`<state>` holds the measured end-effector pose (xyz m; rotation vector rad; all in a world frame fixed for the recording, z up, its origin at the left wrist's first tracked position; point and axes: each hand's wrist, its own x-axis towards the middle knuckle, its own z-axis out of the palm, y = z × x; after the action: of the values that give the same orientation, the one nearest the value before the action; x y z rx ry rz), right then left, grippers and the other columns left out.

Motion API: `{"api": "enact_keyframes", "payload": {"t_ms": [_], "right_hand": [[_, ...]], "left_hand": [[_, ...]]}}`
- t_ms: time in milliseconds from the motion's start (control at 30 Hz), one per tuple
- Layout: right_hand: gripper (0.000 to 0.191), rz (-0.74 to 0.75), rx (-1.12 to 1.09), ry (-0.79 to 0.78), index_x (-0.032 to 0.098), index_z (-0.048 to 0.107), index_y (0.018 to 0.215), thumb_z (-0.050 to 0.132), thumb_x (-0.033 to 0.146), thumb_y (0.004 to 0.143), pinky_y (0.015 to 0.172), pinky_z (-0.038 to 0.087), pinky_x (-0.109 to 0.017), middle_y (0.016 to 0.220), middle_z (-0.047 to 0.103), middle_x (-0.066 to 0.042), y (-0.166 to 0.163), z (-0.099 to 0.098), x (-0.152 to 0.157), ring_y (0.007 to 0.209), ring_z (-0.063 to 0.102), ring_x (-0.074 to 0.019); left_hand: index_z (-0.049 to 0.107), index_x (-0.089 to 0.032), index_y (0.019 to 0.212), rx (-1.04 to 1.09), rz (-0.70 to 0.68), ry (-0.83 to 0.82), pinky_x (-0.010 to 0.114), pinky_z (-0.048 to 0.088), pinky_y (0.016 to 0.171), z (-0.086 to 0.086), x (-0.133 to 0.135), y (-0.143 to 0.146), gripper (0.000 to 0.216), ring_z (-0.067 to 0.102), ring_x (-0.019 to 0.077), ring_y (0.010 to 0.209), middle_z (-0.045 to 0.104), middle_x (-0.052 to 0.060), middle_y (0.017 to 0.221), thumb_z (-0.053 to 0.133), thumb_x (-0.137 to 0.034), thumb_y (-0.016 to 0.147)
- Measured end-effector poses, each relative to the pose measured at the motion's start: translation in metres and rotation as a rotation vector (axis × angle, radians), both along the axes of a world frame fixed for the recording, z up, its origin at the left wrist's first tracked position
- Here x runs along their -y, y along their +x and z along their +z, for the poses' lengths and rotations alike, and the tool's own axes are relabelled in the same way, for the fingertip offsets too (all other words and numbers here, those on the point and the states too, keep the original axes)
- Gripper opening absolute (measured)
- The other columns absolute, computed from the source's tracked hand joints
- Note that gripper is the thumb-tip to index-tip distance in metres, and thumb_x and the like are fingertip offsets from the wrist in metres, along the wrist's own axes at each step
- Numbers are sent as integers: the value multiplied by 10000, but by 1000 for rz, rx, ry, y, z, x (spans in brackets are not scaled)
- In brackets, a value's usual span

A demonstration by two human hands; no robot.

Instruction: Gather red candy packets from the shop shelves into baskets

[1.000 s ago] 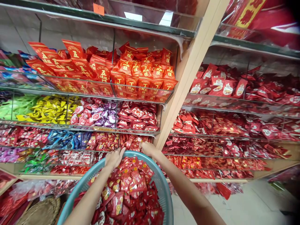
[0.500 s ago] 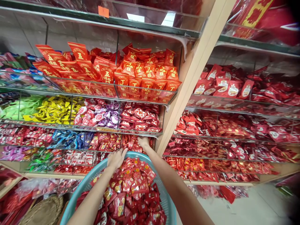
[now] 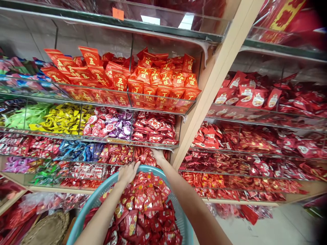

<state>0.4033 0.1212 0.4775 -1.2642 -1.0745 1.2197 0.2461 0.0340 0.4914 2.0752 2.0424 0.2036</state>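
A round turquoise plastic basket [image 3: 84, 207], heaped with small red wrapped candies [image 3: 143, 200], stands below the shelves in front of me. My left hand [image 3: 127, 173] grips its far rim, the thumb showing on the near side and the fingers partly hidden beyond it. My right hand [image 3: 158, 156] reaches past the rim into a shelf compartment under a glass ledge. It touches the red packets [image 3: 144, 156] there, and its fingertips are hard to make out among them.
Clear-fronted shelves hold yellow packets [image 3: 61, 119], blue packets [image 3: 73, 149], and large red packets [image 3: 163, 76]. A slanting wooden upright [image 3: 204, 102] separates the right-hand shelves. Lower left is a woven basket [image 3: 48, 229]; pale floor tiles [image 3: 286, 224] show at lower right.
The view has shifted slightly, so the shelves sit a little farther right. My left hand stays on the rim and my right hand stays in the compartment, with only a slight movement.
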Motion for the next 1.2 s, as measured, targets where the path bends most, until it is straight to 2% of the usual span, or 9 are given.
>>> {"api": "enact_keyframes", "payload": {"t_ms": [233, 400, 467, 600, 667, 733, 933, 1033, 1200], "right_hand": [[359, 81, -191, 32, 157, 522, 684, 702, 443, 560, 592, 494, -237, 743, 599, -12, 26, -2, 47, 663, 606, -125], [343, 216, -114, 81, 156, 536, 624, 697, 455, 582, 653, 509, -268, 969, 610, -70, 42, 4, 84, 840, 603, -178], [332, 259, -63, 99, 156, 537, 623, 691, 449, 596, 599, 505, -249, 995, 600, -71, 48, 5, 96, 782, 614, -163], [333, 371, 16, 89, 163, 494, 682, 641, 461, 656, 382, 412, -205, 966, 588, -47, 58, 3, 120, 442, 548, -67], [333, 430, 29, 81, 171, 474, 704, 606, 477, 690, 395, 434, -213, 955, 580, -41, 61, 2, 132, 467, 572, -83], [318, 471, 70, 112, 174, 478, 709, 574, 477, 723, 508, 500, -249, 971, 573, -47, 63, 2, 144, 605, 625, -124], [173, 565, 637, 528, 197, 564, 823, 418, 278, 869, 818, 471, -286, 1024, 588, -57, 72, 5, 177, 933, 577, -154], [216, 644, 854, 655, 188, 563, 933, 353, 226, 895, 852, 461, -249, 1131, 560, -69, 78, 4, 185, 964, 573, -137], [237, 649, 1090, 767, 166, 553, 924, 323, 219, 912, 800, 475, -199, 1126, 558, -55, 82, 0, 193, 902, 588, -112]], "left_hand": [[584, -207, 986, 5, 3, -10, 368, 373, 828, -2, -1, 0, 661, 605, 246, 927, 673, 108, 960, 73, -595, 827], [578, -217, 1008, 0, -2, -9, 372, 371, 840, -2, -1, 0, 653, 603, 242, 933, 673, 106, 964, 77, -596, 828], [577, -220, 1009, -8, -2, -9, 373, 369, 849, -3, -1, 0, 643, 601, 238, 938, 673, 103, 967, 83, -592, 831], [578, -211, 1008, -23, -1, -6, 370, 370, 849, -4, -3, 0, 656, 600, 239, 938, 672, 106, 969, 80, -597, 827], [576, -213, 1015, -26, -1, -4, 374, 375, 842, -5, -3, 0, 662, 601, 245, 934, 673, 107, 963, 72, -600, 825], [576, -220, 1013, -25, -5, -5, 381, 378, 835, -4, -3, 1, 665, 602, 251, 930, 676, 105, 952, 64, -600, 824], [574, -217, 987, -22, -8, -11, 389, 381, 833, -3, -3, 1, 664, 599, 261, 937, 676, 107, 947, 55, -597, 823], [568, -212, 986, -21, -10, -16, 391, 382, 832, -4, -3, 1, 664, 597, 266, 943, 675, 109, 951, 53, -597, 823], [568, -215, 996, -23, -11, -22, 399, 369, 854, -4, -4, 1, 668, 589, 261, 962, 672, 102, 969, 54, -603, 820]]}}
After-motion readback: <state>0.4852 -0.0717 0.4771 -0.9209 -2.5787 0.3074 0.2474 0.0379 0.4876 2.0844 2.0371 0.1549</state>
